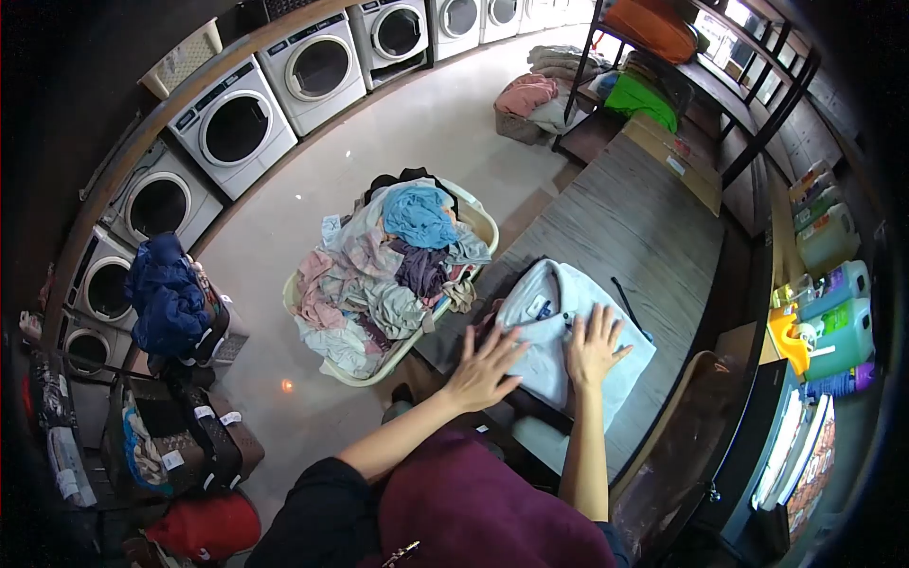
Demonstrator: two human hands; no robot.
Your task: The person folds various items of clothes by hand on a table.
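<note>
Palms lay flat with fingers spread: the left hand (483, 369) and right hand (595, 346) both pressed a pale blue collared cotton shirt (554, 295) onto the grey wooden table (625, 218) beneath them. Its folding looked partly done. Left of the hands, a cream plastic basket (485, 224) heaped with mixed clothes seemingly awaited folding.

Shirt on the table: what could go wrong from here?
The shirt lies close to the near edge of the table, so it might slip off when the left hand and right hand lift. The basket beside it is heaped, with clothes over the rim; some could spill to the floor.
</note>
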